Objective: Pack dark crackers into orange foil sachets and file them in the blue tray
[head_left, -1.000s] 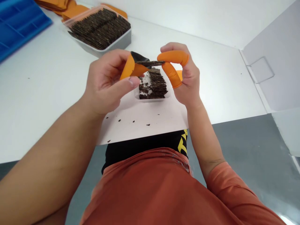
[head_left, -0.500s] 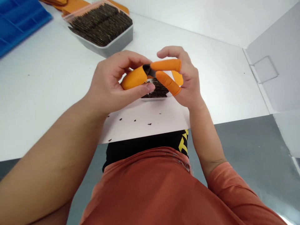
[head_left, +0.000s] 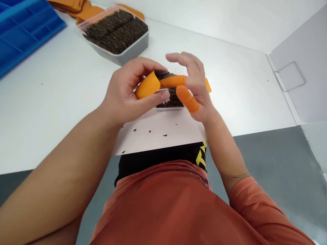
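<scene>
My left hand [head_left: 125,90] is closed around an orange-yellow pouch [head_left: 147,86], its mouth gaping to the right and a dark sheet showing inside. The fingers wrap behind the pouch and the thumb lies along its near side. On my right hand [head_left: 195,86], orange finger cots cover the thumb and forefinger. That forefinger reaches to the mouth of the pouch; the thumb stands apart, and the other fingers are raised. Below the hands, partly hidden, is a small clear tray [head_left: 170,109] of thin dark sheets [head_left: 176,98] standing on edge, resembling seaweed.
A larger plastic tub [head_left: 135,47] packed with dark sheets stands at the back left. Flat orange pouches [head_left: 89,13] lie behind it, and a blue partitioned tray [head_left: 25,34] is at far left. Dark crumbs [head_left: 150,131] dot the white table [head_left: 63,112]. Another orange piece [head_left: 208,85] shows behind my right hand.
My right thumb has moved down and away from the forefinger, which has shifted left at the pouch's mouth. My left hand keeps its hold. The whole view has shifted slightly.
</scene>
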Demonstrator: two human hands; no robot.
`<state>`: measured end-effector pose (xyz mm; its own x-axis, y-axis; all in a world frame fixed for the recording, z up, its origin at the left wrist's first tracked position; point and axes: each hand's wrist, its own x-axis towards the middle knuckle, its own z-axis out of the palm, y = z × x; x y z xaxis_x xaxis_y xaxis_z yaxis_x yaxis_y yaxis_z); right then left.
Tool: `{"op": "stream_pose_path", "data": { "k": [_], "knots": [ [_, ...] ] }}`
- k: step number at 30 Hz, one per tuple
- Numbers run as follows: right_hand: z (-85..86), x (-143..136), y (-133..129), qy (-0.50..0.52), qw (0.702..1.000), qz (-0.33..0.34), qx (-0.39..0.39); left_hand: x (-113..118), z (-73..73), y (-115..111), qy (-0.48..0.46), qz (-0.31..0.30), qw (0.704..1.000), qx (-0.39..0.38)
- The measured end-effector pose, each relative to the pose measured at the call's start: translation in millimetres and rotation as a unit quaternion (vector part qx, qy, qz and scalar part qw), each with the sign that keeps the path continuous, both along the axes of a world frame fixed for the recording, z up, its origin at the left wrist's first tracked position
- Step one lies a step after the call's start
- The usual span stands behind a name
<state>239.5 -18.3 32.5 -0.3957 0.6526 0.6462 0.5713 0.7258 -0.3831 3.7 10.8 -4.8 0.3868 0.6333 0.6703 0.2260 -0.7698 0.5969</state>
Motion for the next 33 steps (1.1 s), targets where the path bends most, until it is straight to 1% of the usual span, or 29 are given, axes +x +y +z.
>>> {"op": "stream_pose_path", "data": {
  "k": [2, 4, 6, 7, 9, 12, 15, 17, 20, 22, 25, 27, 30, 32, 33],
  "knots": [
    [-1.3, 0, 1, 0.046, 0.998, 0.031, 0.026, -1, -5.9, 7, -0.02, -0.011, 1.0, -0.009],
    [-2.9, 1, 4, 0.122, 0.99, 0.053, 0.055, -2, -12.3, 15, -0.047, -0.027, 0.998, -0.014],
    [-4.6, 3, 7, 0.179, 0.979, 0.055, 0.074, -2, -16.6, 19, -0.066, -0.035, 0.997, -0.017],
    [-5.3, 3, 8, 0.189, 0.977, 0.053, 0.079, -2, -17.6, 20, -0.069, -0.034, 0.997, -0.019],
    [-6.1, 2, 7, 0.172, 0.981, 0.049, 0.075, -2, -17.8, 19, -0.066, -0.031, 0.997, -0.014],
    [-5.3, 1, 4, 0.076, 0.995, 0.051, 0.044, -4, -17.3, 18, -0.046, -0.031, 0.998, 0.006],
    [-4.3, 5, 3, 0.008, 0.997, 0.066, 0.027, -4, -18.3, 20, -0.04, -0.023, 0.999, 0.007],
    [-4.9, 8, 5, -0.003, 0.996, 0.072, 0.047, -4, -18.6, 21, -0.049, -0.023, 0.999, -0.008],
    [-8.1, 8, 7, -0.017, 0.997, 0.041, 0.06, -4, -17.1, 21, -0.046, -0.019, 0.999, -0.011],
    [-10.2, 4, 6, 0.002, 0.998, 0.028, 0.064, -5, -15.6, 20, -0.046, -0.01, 0.999, -0.005],
    [-10.8, 1, 5, 0.037, 0.992, 0.047, 0.107, -4, -14.8, 19, -0.057, -0.005, 0.998, -0.021],
    [-10.2, 1, 4, 0.011, 0.995, 0.036, 0.095, -3, -15.2, 19, -0.06, -0.01, 0.998, -0.024],
    [-10.8, 3, 2, -0.058, 0.997, 0.027, 0.034, 0, -14.7, 16, -0.051, -0.04, 0.998, -0.007],
    [-13.5, 3, 2, -0.037, 0.999, 0.03, 0.026, 2, -11.7, 11, -0.044, -0.055, 0.998, -0.006],
    [-15.2, 3, 3, -0.018, 0.999, 0.032, 0.03, 4, -9.3, 8, -0.039, -0.053, 0.998, -0.015]
  ]
}}
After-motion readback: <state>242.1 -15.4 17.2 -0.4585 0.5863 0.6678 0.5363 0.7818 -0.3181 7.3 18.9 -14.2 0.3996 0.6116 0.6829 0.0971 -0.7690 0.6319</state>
